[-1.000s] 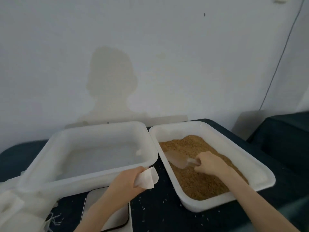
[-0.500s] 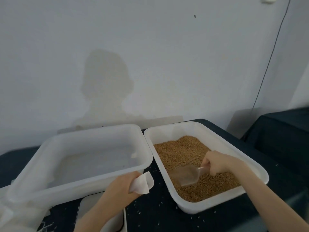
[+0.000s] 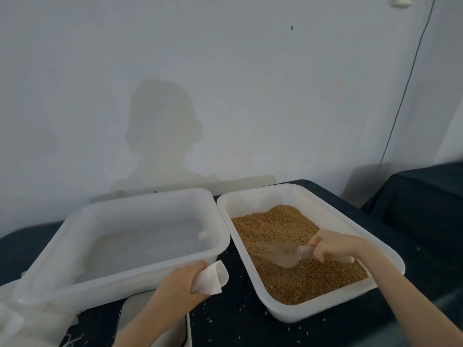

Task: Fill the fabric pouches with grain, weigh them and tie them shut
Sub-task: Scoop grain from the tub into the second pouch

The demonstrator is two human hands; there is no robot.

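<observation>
A white tray (image 3: 385, 256) on the right holds brown grain (image 3: 273, 226). My right hand (image 3: 333, 246) grips the handle of a clear plastic scoop (image 3: 278, 254), which lies low over the grain with its mouth pointing left. My left hand (image 3: 183, 281) pinches a small white fabric pouch (image 3: 213, 278) with its mouth open, held between the two trays at the near corner of the left one. Under my left forearm, a white scale (image 3: 130, 314) is partly hidden.
A second white tray (image 3: 150, 196) stands at the left, with only a small white scrap inside. Both trays rest on a dark cloth (image 3: 240, 319) sprinkled with stray grains. White pouches and strings lie at the lower left edge (image 3: 15, 321). A wall rises close behind.
My right hand drew the scoop back through the grain toward the near side and then lifted it slightly, its mouth facing left. The left hand with the pouch stayed almost still.
</observation>
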